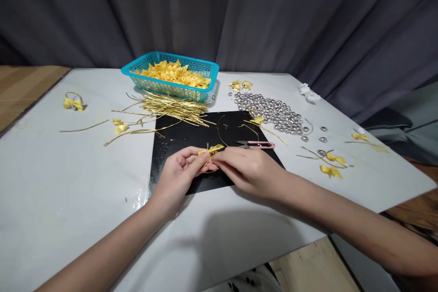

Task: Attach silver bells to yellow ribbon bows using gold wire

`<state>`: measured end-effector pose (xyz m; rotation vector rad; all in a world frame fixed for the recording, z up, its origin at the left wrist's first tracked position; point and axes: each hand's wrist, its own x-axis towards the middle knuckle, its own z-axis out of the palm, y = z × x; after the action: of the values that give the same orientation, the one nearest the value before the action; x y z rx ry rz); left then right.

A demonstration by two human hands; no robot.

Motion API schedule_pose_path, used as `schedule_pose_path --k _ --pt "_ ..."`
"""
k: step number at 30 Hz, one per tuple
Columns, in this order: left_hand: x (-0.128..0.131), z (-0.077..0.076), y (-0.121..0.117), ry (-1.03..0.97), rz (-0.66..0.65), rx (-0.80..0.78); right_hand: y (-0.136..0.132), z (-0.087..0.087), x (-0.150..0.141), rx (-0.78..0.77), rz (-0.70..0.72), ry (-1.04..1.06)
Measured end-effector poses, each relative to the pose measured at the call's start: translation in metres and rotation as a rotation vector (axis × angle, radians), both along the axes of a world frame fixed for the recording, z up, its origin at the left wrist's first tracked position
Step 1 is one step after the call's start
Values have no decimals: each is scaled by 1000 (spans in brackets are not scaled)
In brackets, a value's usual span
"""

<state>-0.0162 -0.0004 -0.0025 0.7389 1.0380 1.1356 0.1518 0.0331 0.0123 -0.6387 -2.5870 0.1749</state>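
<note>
Above a black mat [201, 134], both my hands meet at a small yellow ribbon bow [214, 149]. My left hand [183, 169] pinches the bow between thumb and fingers. From the other side, my right hand [251, 169] has its fingertips pressed together close to the bow, by a thin gold cord that loops below it. How much of the cord each hand grips is hidden by the fingers. Just beyond my right hand lie thread snips [262, 144] with pink handles.
Behind the mat stands a teal basket [167, 84] heaped with yellow bows. Gold cords [174, 108] lie piled before it. Many silver beads [270, 112] are spread to the right. Finished-looking bow loops [73, 101], loose bows [331, 171] and crumpled white tissue [308, 93] lie around.
</note>
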Motion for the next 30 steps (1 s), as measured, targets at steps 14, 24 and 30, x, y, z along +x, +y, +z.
schedule_pose_path --k 14,24,30 --pt "2 2 -1 67 104 -40 -2 -17 -4 2 -11 259" --pt "2 2 -2 129 75 -70 -4 -18 -2 163 -48 37" --pt "3 3 -4 139 72 -67 -9 -13 -5 251 -79 -108"
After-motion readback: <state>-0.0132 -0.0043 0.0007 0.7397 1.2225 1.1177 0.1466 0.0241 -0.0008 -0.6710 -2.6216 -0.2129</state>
